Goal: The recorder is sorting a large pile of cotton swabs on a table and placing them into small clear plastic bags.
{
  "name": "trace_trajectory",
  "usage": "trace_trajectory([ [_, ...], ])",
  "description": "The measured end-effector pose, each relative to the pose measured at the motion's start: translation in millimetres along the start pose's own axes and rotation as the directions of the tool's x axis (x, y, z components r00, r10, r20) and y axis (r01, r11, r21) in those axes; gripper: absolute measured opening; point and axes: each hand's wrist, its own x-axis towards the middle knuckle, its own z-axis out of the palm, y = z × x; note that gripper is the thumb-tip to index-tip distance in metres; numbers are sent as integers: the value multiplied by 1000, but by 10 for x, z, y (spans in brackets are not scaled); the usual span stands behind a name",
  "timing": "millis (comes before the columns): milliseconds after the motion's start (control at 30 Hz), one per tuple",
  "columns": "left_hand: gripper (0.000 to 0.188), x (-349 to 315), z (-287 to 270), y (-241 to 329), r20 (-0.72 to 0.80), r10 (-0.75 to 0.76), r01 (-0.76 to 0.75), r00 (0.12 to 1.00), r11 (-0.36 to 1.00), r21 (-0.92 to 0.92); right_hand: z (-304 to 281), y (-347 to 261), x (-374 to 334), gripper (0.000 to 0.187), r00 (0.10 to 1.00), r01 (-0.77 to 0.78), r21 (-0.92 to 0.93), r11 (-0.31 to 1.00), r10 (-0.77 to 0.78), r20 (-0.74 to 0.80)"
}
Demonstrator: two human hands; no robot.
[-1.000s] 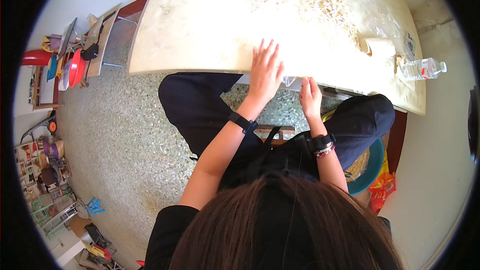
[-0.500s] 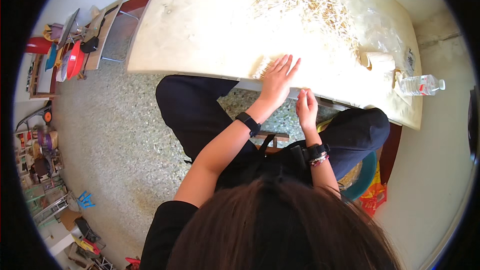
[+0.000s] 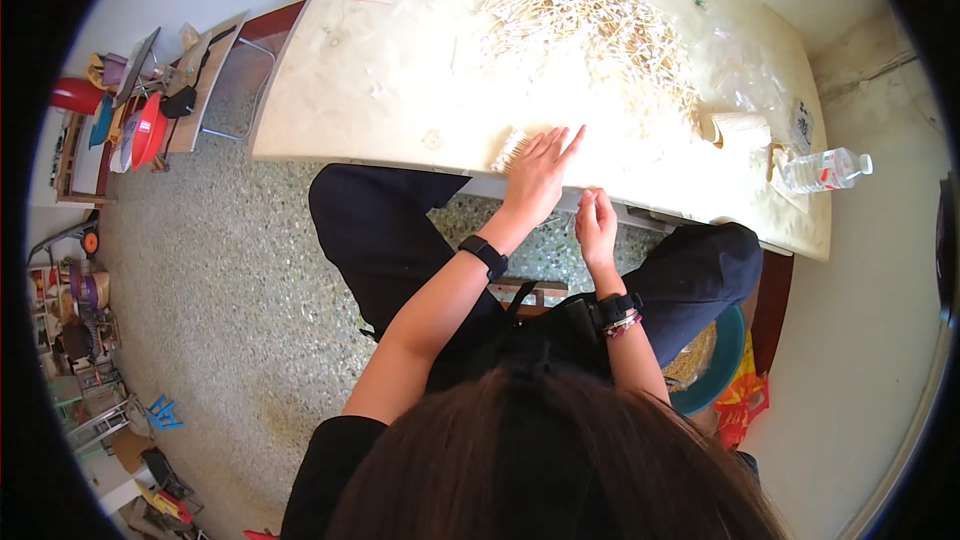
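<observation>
"Pale surface (image 3: 370, 100): where's the stick bundle (image 3: 511, 149)?"

"Near edge, against my left hand (image 3: 538, 172), fingers extended; grip I cannot tell. My right hand (image 3: 596, 222) curls its fingers close, contents hidden."

"Hazard?"

"Uneven left-hand pressure could loosen the bundle, spilling it over the edge onto the floor (image 3: 220, 270)."

I'd call this a small workroom, perhaps in a home; I can't tell for certain. Beyond the left grip (image 3: 537, 178) I see loose heaps of thin pale sticks (image 3: 600, 35) on the counter (image 3: 370, 120). Nearer the body than the right grip (image 3: 596, 222), and to its right, stands 1 teal tub (image 3: 737, 352) of straw-coloured pieces. Far left of the 2 grips, across speckled floor (image 3: 230, 270), I make out 1 red basin (image 3: 149, 130), 1 small blue stool (image 3: 163, 412) and household clutter (image 3: 85, 295).
</observation>
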Motion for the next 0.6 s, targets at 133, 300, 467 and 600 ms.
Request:
trace_trajectory([
  [133,56,65,-79,0,69,-337,323,939,797,-510,-26,-81,0,28,999,-34,-52,998,36,30],
  [300,44,-59,-325,-366,39,-246,225,969,800,-556,145,-382,-67,40,970,-157,-121,980,176,168],
  [467,53,-242,-384,-243,274,-7,62,962,979,-195,224,-286,44,25,981,-62,-252,966,106,165],
  [600,59,-275,-497,-194,296,1,53,955,983,-175,245,-411,-23,17,974,-114,-59,992,123,188],
])
